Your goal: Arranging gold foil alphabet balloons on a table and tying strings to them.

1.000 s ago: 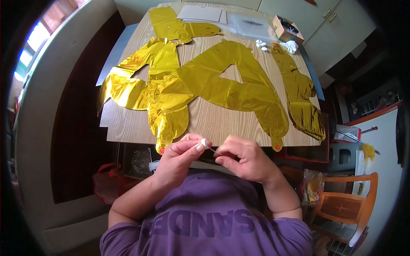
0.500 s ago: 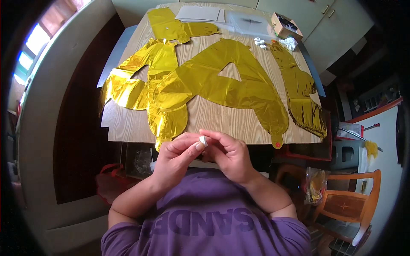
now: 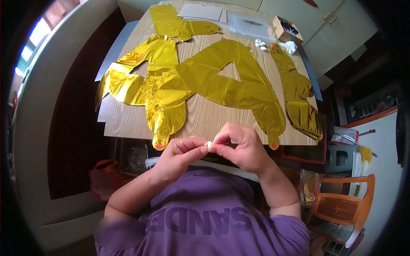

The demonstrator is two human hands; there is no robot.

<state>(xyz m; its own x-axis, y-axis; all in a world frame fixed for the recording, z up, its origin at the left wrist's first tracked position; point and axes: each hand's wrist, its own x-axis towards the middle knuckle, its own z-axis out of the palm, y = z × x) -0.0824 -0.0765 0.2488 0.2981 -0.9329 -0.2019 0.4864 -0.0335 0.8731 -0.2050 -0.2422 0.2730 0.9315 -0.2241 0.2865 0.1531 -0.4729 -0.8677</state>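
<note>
Just off the table's front edge, a small white roll (image 3: 209,144) is pinched between both my hands. The thumb and forefinger of my left hand (image 3: 181,154) grip it from the left. My right hand (image 3: 241,146) has its thumb and forefinger closed on its right side, the knuckles raised. The fingers cover much of the roll. Beyond them a flat gold foil letter balloon (image 3: 228,91), shaped like an A, lies on the table. To its left is another gold foil balloon (image 3: 164,91), partly overlapped, with a pink dot on its lower tab.
The wooden table (image 3: 213,122) also bears a gold foil balloon (image 3: 294,89) at right and another (image 3: 168,23) at the back. White rolls (image 3: 260,45), a crumpled white wad (image 3: 289,47), an open box (image 3: 287,30) and grey cards (image 3: 203,13) lie farther back. A wooden chair (image 3: 341,207) stands at right.
My right hand has lifted and turned, its fingers now curled down onto the white roll. My left hand has shifted slightly right and lower, and the view has moved a little.
</note>
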